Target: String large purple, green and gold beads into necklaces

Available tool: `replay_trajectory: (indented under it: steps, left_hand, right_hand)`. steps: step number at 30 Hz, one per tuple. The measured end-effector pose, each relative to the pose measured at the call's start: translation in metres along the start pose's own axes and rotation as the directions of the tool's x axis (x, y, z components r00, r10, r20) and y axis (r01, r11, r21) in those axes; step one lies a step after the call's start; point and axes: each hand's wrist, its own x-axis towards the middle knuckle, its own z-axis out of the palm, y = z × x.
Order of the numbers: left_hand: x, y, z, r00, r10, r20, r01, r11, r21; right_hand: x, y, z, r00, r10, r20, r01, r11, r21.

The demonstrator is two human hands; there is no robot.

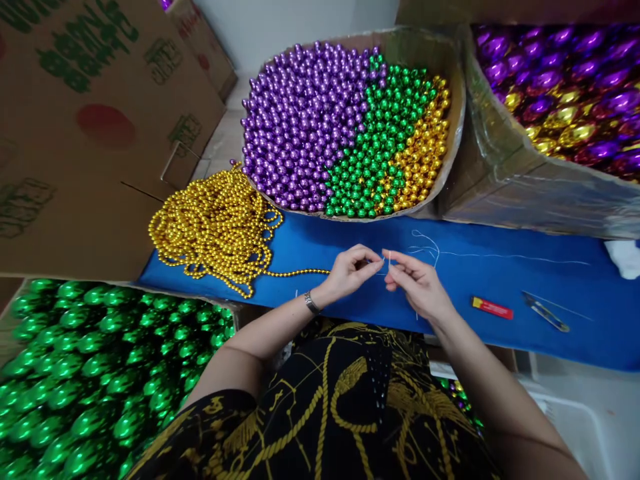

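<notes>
Close together above the blue table cover (350, 233), both hands pinch a thin white thread (390, 260). My left hand (355, 270), with a watch on its wrist, has thumb and forefinger closed at the thread's end. Thumb and fingers of my right hand (417, 280) are pinched on the thread a little to the right. A gold bead string (300, 272) runs from the gold bead pile (215, 227) to my left hand, which hides its end. Beyond my right hand, a loose white thread (500, 256) curls over the cloth.
A box of purple, green and gold beads (453, 167) stands behind. A red lighter (493, 308) and a snips-like tool (547, 313) lie at right. Large green beads (100, 373) fill a box at lower left; another box (530, 193) holds purple and gold ones.
</notes>
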Motion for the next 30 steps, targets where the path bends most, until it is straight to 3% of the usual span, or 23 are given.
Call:
replay_trajectory:
  steps: [2,5,7,10,14,16,21,26,30]
  left_hand:
    - [-0.002,-0.001,0.005,1.0,-0.001,-0.004,0.001,1.0,-0.026]
    - [-0.002,-0.003,0.009,0.995,-0.093,0.029,0.097,0.984,-0.15]
    - [-0.001,-0.004,0.012,0.984,-0.176,0.036,0.18,0.948,-0.261]
    - [0.002,-0.005,0.015,0.961,-0.273,0.046,0.269,0.883,-0.385]
    - [0.003,-0.004,0.011,0.941,-0.331,0.076,0.331,0.844,-0.422]
    - [0.004,-0.003,0.007,0.934,-0.34,0.114,0.356,0.843,-0.404]
    - [0.005,-0.001,-0.001,0.939,-0.3,0.167,0.337,0.899,-0.28]
    - [0.005,0.0,-0.001,0.881,-0.358,0.31,0.448,0.841,-0.304]
    - [0.003,-0.004,0.007,0.914,-0.361,0.183,0.405,0.82,-0.404]
  right_hand:
    - [0.003,0.0,0.006,0.997,-0.071,-0.031,0.061,0.966,-0.252]
    - [0.007,-0.001,0.011,0.976,-0.219,-0.004,0.169,0.765,-0.621]
    - [0.008,-0.001,0.014,0.965,-0.262,0.026,0.201,0.668,-0.717]
    - [0.008,-0.001,0.015,0.98,-0.191,0.055,0.176,0.706,-0.686]
    - [0.005,-0.005,0.006,0.987,-0.158,-0.016,0.119,0.801,-0.587]
    - [0.006,-0.006,0.0,0.977,-0.214,-0.024,0.153,0.771,-0.619]
    - [0.017,-0.002,-0.012,0.931,-0.346,0.118,0.322,0.627,-0.71]
    - [0.025,-0.004,-0.009,0.886,-0.42,0.195,0.422,0.56,-0.712]
    - [0.015,-0.009,-0.002,0.822,-0.564,0.078,0.392,0.462,-0.795]
